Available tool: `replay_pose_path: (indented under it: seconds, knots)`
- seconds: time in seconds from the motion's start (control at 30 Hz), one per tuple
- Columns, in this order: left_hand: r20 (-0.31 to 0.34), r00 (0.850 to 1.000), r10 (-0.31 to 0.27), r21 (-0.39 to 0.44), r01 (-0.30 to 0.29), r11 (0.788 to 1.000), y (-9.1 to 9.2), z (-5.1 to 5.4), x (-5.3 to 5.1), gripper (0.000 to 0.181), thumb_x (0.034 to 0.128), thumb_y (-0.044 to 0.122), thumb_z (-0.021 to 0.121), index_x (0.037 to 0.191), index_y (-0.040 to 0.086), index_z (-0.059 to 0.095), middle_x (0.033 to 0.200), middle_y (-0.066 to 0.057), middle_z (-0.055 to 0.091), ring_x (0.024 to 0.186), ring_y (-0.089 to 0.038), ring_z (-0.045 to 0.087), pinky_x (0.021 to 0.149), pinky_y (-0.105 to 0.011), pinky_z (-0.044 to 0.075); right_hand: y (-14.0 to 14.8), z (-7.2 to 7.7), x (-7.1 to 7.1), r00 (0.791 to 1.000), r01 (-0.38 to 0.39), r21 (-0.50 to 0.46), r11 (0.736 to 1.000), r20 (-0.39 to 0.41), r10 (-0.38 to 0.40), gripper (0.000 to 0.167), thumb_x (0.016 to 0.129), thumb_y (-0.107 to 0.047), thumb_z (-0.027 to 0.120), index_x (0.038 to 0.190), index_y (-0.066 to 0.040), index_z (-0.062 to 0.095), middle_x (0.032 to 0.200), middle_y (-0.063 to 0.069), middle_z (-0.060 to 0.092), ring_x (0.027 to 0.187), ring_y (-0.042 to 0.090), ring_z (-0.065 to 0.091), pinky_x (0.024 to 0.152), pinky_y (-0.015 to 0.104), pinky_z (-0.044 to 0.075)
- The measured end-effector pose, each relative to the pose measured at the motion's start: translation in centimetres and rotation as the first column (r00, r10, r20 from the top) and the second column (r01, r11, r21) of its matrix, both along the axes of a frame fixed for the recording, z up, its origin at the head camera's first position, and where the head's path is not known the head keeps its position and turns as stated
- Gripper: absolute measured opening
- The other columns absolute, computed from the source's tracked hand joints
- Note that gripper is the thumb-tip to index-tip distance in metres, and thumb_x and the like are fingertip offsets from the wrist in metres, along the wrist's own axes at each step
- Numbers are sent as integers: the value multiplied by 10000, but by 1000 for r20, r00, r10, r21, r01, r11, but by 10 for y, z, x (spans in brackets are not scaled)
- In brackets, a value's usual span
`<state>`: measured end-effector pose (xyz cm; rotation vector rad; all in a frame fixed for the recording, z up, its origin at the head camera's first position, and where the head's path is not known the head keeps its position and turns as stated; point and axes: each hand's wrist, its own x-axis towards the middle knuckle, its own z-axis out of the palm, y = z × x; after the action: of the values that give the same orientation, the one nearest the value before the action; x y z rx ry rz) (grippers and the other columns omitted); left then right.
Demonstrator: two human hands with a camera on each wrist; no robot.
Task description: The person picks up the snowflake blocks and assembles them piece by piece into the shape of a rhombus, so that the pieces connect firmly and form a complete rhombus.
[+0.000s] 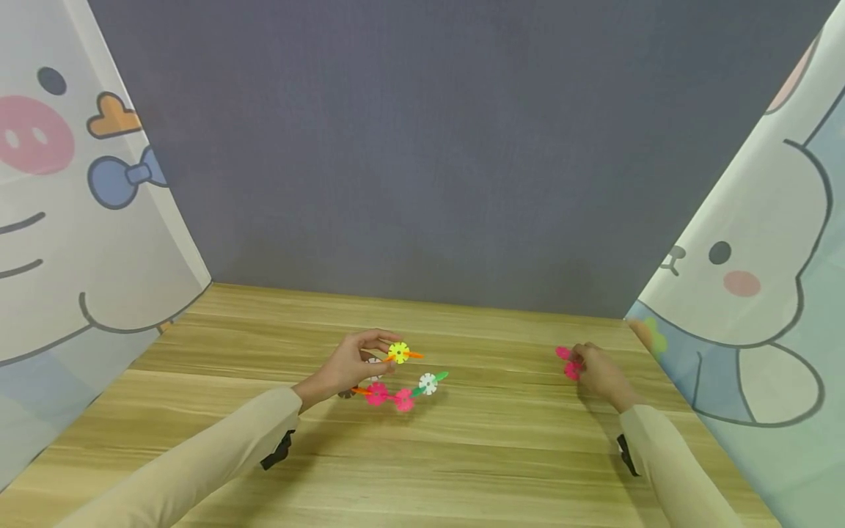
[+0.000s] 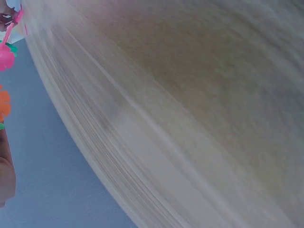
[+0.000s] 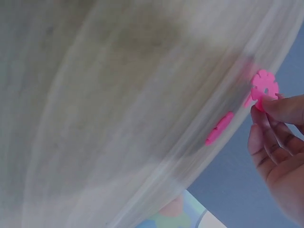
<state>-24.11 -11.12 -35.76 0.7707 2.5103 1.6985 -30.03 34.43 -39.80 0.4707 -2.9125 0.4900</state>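
Note:
My left hand [image 1: 343, 364] pinches a chain of notched plastic discs near its yellow disc [image 1: 399, 353]. Pink discs [image 1: 377, 394], a white disc [image 1: 428, 383] and green and orange ones curve around below the fingers. At the left edge of the left wrist view, an orange disc [image 2: 4, 103] and part of that hand show. Far to the right, my right hand [image 1: 599, 374] pinches a pink disc [image 3: 264, 84] between thumb and forefinger, just above the table. Another pink disc [image 3: 220, 128] lies close by; fingers partly hide the pink pieces in the head view.
The wooden table [image 1: 502, 455] runs back to a grey panel [image 1: 422, 161]. Side panels with a cartoon pig [image 1: 39, 220] and a cartoon rabbit [image 1: 759, 242] flank it on left and right.

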Motion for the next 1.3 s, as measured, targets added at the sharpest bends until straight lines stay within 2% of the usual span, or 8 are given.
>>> replay_pose_path:
  seconds: [0.23,0.37,0.6,0.7,0.87,1.03,1.13,1.3]
  knots:
    - [30,1000,-5,9,4,1000,0,7,5,388,815,38,665,1191,49,572,1096,-189,581,945,-341,574,653,-246,515,-2,8,3,1000,0,-30,1000,15,0,254,628,148,591,840,9,601,761,115,627,681,206,561,605,345,480]
    - [21,1000,-6,-6,6,1000,-1,5,3,389,821,76,669,1195,43,566,1069,-199,584,887,-310,592,660,-252,510,-7,10,4,1000,-11,-110,994,-4,11,209,688,123,605,865,11,611,784,109,642,703,184,576,599,286,473]
    - [3,1000,16,-3,-16,1000,-3,-15,-12,390,814,60,673,1191,88,576,1133,-143,573,1002,-292,550,698,-263,510,-26,17,8,999,-24,-231,973,-31,18,189,752,83,594,931,24,617,862,164,650,749,275,634,603,308,501]
    - [-9,1000,21,-6,-21,1000,-3,-18,-14,379,811,74,681,1176,108,586,1155,-111,572,1030,-261,544,724,-262,508,-39,18,11,999,-31,-285,958,-18,27,179,775,64,607,945,9,620,866,147,650,765,261,630,633,303,504]
    - [-13,1000,28,-14,-28,999,-2,-18,-13,392,805,100,693,1181,109,585,1164,-98,576,1040,-249,547,742,-264,505,-65,15,17,995,-81,-408,909,14,95,174,807,51,612,979,19,614,877,144,637,782,217,609,666,263,500]
    - [-19,1000,20,-6,-20,1000,-2,-19,-13,410,814,88,680,1208,96,567,1175,-118,570,1043,-270,538,717,-270,506,-94,14,25,984,-113,-535,837,54,167,200,811,36,625,1009,56,602,899,189,627,753,170,600,632,234,501]
    - [-21,1000,19,-10,-20,1000,-3,-20,-13,406,818,102,679,1208,145,575,1193,-91,568,1050,-255,529,713,-267,506,-112,12,29,976,-135,-588,798,62,211,211,811,43,621,1018,73,596,904,215,623,732,142,598,624,254,511]
    - [-26,1000,15,-14,-15,1000,-4,-23,-15,389,817,139,687,1190,196,593,1210,-53,570,1057,-231,524,738,-268,508,-140,13,34,963,-126,-663,738,95,251,216,815,48,613,1027,83,590,913,243,606,724,204,618,633,332,535]
